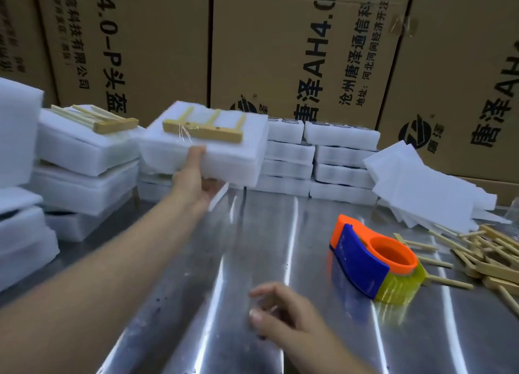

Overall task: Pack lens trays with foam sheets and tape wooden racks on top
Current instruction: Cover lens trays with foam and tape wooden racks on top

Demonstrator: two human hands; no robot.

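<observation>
Now the likely light, squashy white foam tray pack [224, 154] is gripped by the left hand [196, 178], fingers underneath. Nothing is held by the loosely curled right hand [283, 317].

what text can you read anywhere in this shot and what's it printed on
"4.0-P头盔": left cardboard box, print turned sideways
"科技有限公司": left cardboard box
"唐泽AH4.0": middle cardboard box
"沧州唐泽通信科技": middle cardboard box
"地址:河北河间经济开发区": middle cardboard box, small print
"唐泽AH": right cardboard box, cut off by the frame
Marks on the tape dispenser: too small to read
</observation>
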